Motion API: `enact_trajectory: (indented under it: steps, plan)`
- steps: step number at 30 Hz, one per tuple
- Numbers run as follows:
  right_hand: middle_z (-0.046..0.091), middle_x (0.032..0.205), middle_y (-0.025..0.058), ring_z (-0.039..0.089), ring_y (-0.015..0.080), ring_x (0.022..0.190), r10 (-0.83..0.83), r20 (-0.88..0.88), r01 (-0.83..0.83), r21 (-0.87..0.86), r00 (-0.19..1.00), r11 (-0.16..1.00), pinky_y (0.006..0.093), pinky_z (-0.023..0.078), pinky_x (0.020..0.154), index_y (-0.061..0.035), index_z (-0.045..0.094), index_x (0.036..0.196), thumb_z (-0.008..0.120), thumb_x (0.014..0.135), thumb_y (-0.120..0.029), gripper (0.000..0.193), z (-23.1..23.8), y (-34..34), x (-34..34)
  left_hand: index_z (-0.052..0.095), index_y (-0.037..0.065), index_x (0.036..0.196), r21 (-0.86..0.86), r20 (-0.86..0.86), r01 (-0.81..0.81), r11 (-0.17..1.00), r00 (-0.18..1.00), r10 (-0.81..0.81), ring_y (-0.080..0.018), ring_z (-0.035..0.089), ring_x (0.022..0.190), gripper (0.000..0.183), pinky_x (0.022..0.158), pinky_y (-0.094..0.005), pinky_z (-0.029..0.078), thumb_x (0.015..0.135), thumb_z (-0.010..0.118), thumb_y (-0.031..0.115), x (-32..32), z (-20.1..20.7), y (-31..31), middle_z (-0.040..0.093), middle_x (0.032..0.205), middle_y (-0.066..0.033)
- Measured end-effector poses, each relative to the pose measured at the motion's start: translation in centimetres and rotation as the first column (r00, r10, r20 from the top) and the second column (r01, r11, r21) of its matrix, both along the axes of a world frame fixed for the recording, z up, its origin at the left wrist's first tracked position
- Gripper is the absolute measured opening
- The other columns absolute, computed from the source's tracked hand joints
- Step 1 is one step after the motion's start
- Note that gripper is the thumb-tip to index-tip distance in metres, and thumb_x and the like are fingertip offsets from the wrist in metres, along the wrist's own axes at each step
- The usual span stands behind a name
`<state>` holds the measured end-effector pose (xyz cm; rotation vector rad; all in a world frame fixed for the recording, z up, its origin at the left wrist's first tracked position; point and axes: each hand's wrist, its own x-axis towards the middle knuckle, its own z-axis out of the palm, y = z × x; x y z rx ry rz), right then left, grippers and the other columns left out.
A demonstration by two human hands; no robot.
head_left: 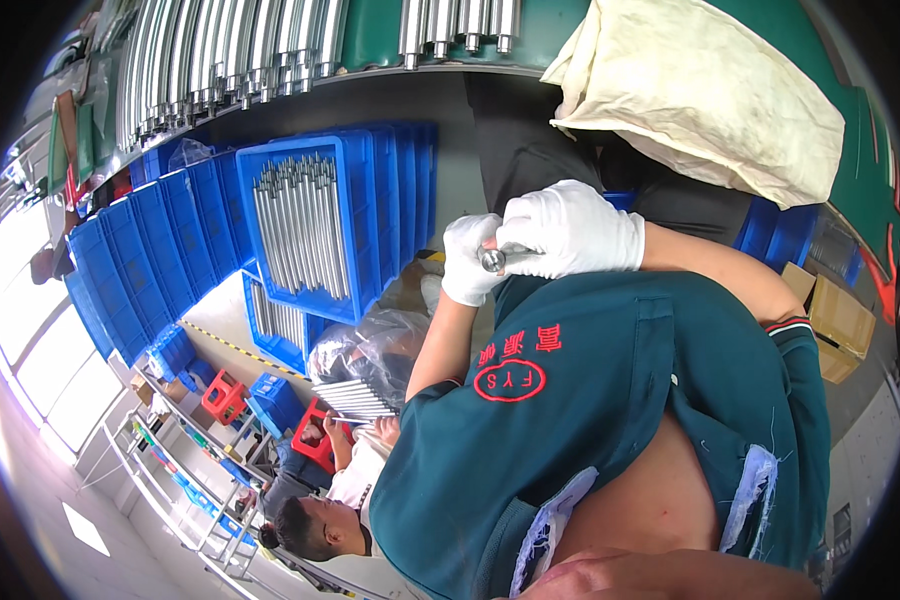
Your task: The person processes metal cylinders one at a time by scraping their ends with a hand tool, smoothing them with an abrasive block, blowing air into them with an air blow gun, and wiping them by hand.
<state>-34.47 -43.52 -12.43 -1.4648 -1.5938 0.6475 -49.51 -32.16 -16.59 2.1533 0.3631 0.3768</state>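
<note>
1. Your left hand (469, 262) and right hand (570, 232) close round a metal rod (492, 261) before your shirt (610, 350), seemingly mid-work;
2. Other rods (301, 228) lie on the bench (370, 40) and in a blue crate (353, 215); which are done, I cannot tell.

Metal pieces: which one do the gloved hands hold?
The metal piece whose round end shows between left hand and right hand; those on the green table lie unheld in rows.

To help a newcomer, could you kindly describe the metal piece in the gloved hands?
Find the dark green shirt, then the gloved left hand and right hand above it. The metal piece shows its round end between them; the crated rods lie unheld.
</note>
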Motion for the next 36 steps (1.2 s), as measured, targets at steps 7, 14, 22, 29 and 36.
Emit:
enact_trajectory:
  steps: [7, 14, 22, 29, 36]
  plan:
    - [0.054, 0.072, 0.006, 0.056, 0.0245, 0.063, 0.005, 0.011, -0.005, 0.024, 1.0, 1.0, 0.0363, 0.044, 0.053, -0.0102, 0.062, 0.082, 0.068, 0.071, -0.029, 0.022, 0.1, -0.2, 0.0, 0.054, 0.009, 0.064, -0.01, -0.026, 0.08, 0.997, 0.996, -0.08, -0.0309, 0.052, 0.052, 0.034, 0.049, -0.0381, 0.039, 0.059, 0.072, 0.038, -0.1, 0.6, 0.5, 0.05, 0.055, -0.0098]
    - [0.056, 0.074, 0.0066, 0.059, 0.0259, 0.065, -0.011, 0.04, 0.011, 0.02, 0.999, 1.0, 0.0368, 0.048, 0.056, -0.0105, 0.063, 0.086, 0.064, 0.075, -0.031, 0.023, 0.7, -0.8, -0.1, 0.054, 0.008, 0.064, 0.002, -0.043, 0.076, 0.997, 0.996, -0.076, -0.0321, 0.052, 0.052, 0.033, 0.049, -0.0378, 0.039, 0.057, 0.074, 0.034, -0.1, 1.1, 0.0, 0.051, 0.055, -0.0107]
    - [0.059, 0.106, 0.0132, 0.056, 0.0291, 0.099, -0.176, -0.445, 0.169, -0.055, 0.878, 0.984, 0.0356, 0.047, 0.084, -0.0078, 0.049, 0.124, 0.073, 0.069, -0.036, 0.066, -0.1, -2.1, 0.0, 0.049, 0.006, 0.055, 0.079, 0.021, -0.087, 0.993, 0.996, 0.085, -0.0251, 0.053, 0.044, 0.022, 0.044, -0.0311, 0.041, 0.073, 0.06, 0.001, 2.1, 8.2, -1.5, 0.051, 0.049, -0.0087]
    - [0.059, 0.095, 0.0141, 0.059, 0.0293, 0.083, 0.004, -0.276, -0.058, -0.187, 0.961, 0.981, 0.035, 0.048, 0.075, -0.0037, 0.055, 0.102, 0.062, 0.08, -0.018, 0.028, 2.6, -1.9, 0.2, 0.06, 0.0, 0.07, -0.301, 0.255, 0.192, 0.934, 0.96, -0.115, -0.0212, 0.061, 0.055, 0.006, 0.054, -0.0274, 0.048, 0.072, 0.057, -0.006, 6.0, 15.5, -4.4, 0.062, 0.065, -0.0121]
    - [0.053, 0.102, 0.0054, 0.052, 0.0153, 0.096, -0.176, -0.413, 0.132, -0.134, 0.894, 0.982, 0.0302, 0.045, 0.083, -0.0084, 0.049, 0.108, 0.051, 0.082, 0.001, 0.027, -2.2, -3.3, -0.2, 0.063, 0.002, 0.067, -0.624, 0.036, 0.093, 0.776, 0.995, -0.09, -0.0045, 0.049, 0.052, 0.021, 0.049, -0.0201, 0.037, 0.085, 0.062, 0.012, 9.4, 13.5, -5.8, 0.06, 0.059, -0.003]
